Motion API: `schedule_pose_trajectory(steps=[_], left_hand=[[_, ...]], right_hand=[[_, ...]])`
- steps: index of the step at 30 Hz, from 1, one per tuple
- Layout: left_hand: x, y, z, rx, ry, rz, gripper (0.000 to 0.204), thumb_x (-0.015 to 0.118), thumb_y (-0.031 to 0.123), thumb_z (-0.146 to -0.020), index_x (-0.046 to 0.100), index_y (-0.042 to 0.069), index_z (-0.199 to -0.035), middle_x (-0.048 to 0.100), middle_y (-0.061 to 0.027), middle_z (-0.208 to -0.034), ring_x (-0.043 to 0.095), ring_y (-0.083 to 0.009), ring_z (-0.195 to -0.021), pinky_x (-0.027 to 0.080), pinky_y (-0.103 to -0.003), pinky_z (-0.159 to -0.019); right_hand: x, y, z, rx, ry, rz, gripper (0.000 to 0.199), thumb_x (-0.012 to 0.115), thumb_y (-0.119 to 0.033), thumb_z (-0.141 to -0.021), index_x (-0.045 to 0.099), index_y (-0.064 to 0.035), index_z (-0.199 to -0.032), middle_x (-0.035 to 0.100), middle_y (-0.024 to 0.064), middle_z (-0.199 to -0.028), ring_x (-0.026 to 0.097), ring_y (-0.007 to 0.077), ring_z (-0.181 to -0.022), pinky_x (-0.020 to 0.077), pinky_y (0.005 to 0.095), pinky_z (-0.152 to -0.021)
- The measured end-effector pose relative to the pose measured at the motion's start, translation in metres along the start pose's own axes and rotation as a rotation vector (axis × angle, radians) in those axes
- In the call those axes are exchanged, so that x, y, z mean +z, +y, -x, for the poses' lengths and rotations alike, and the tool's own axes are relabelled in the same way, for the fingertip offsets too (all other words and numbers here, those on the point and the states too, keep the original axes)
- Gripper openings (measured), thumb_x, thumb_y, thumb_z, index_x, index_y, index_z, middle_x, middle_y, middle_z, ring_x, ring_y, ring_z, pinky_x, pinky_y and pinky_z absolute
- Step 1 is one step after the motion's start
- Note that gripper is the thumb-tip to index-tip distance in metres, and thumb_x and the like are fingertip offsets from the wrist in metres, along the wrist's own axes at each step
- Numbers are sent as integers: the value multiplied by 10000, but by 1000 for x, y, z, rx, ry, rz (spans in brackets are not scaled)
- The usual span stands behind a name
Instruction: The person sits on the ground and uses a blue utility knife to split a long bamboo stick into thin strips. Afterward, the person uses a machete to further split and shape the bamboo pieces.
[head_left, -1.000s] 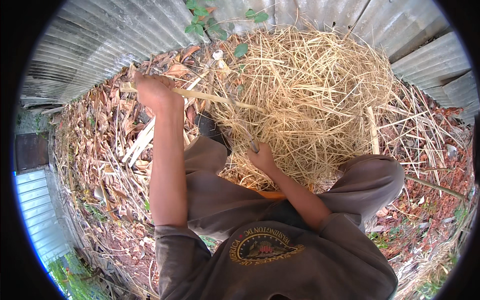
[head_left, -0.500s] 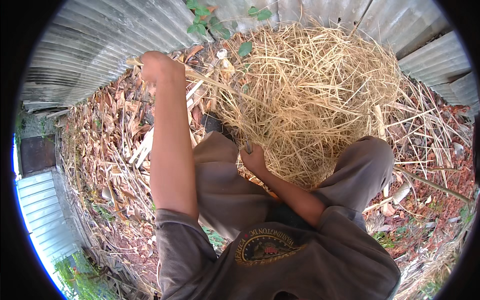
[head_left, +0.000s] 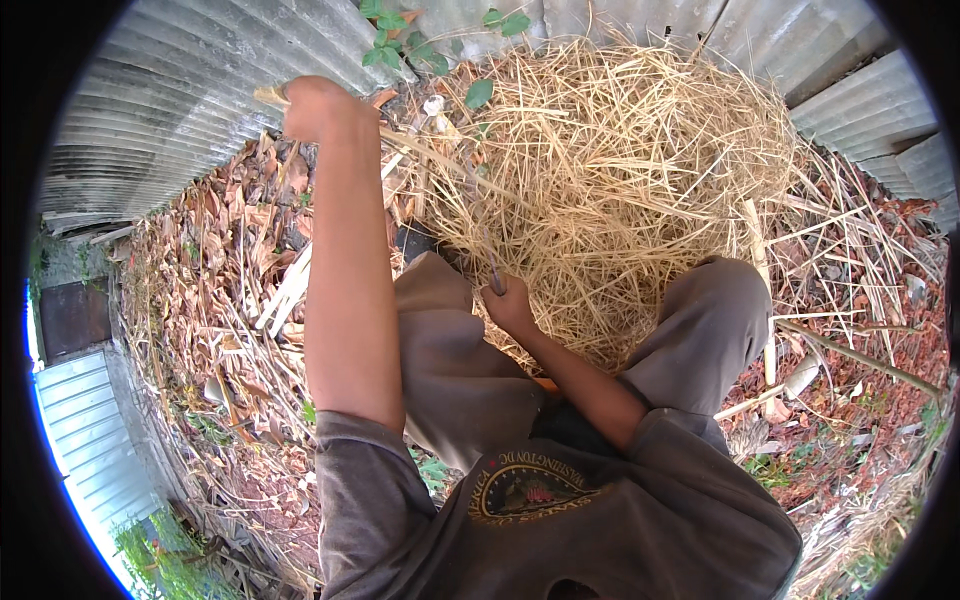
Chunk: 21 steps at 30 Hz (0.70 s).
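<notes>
My left hand (head_left: 322, 110) reaches far forward near the metal wall, its fingers closed around a dry, pale stalk (head_left: 425, 152). One end of the stalk pokes out left of the fist; the rest slants right over the straw. Close to my left knee, my right hand (head_left: 510, 304) is closed around a slim grey tool (head_left: 494, 270), long, thin and blade-like. Its far part blurs against the straw, so its exact kind is unclear. A large heap of dry straw (head_left: 620, 180) lies in front of my bent legs.
Corrugated metal sheets (head_left: 200, 90) wall off the far side and the left. Brown dead leaves (head_left: 220, 250) cover the ground at left. A long stick (head_left: 860, 357) and loose stalks lie at right. Green leaves (head_left: 395, 40) hang by the wall.
My left hand has moved slightly farther forward with the stalk. My right hand stays near my knee, and more of the grey tool now shows above it.
</notes>
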<state>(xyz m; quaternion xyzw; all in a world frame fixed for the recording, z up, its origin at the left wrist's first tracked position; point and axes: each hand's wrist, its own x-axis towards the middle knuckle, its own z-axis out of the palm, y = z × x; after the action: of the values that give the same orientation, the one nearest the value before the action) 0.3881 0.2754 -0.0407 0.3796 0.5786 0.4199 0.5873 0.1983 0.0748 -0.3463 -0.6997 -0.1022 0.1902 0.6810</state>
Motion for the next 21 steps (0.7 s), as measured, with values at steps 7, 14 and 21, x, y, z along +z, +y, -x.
schedule_pose_trajectory(steps=[7, 14, 21], left_hand=[[-8, -2, -33, 328, 25, -1105, 338, 409, 230, -937, 563, 78, -1197, 614, -16, -1204, 604, -188, -1023, 512, -333, -783], [-29, -4, -78, 462, 31, -1945, 312, 434, 215, -949, 606, 120, -1192, 630, 20, -1194, 636, -154, -1003, 535, -306, -736], [-41, -7, -90, 463, -54, -2317, 294, 481, 208, -917, 586, 92, -1166, 618, -5, -1193, 620, -154, -996, 531, -330, -732]], right_hand=[[6, -30, -1, 47, -45, -77, 228, 580, -79, -819, 434, -47, -646, 422, 10, -529, 415, 100, -484, 349, 305, -458], [13, -27, 4, 99, -87, -50, 227, 592, -77, -786, 429, -27, -636, 411, 51, -525, 377, 140, -495, 349, 357, -482], [10, -75, -4, 100, -186, 29, 211, 609, -121, -780, 468, -30, -652, 446, 70, -535, 397, 144, -498, 380, 357, -500]])
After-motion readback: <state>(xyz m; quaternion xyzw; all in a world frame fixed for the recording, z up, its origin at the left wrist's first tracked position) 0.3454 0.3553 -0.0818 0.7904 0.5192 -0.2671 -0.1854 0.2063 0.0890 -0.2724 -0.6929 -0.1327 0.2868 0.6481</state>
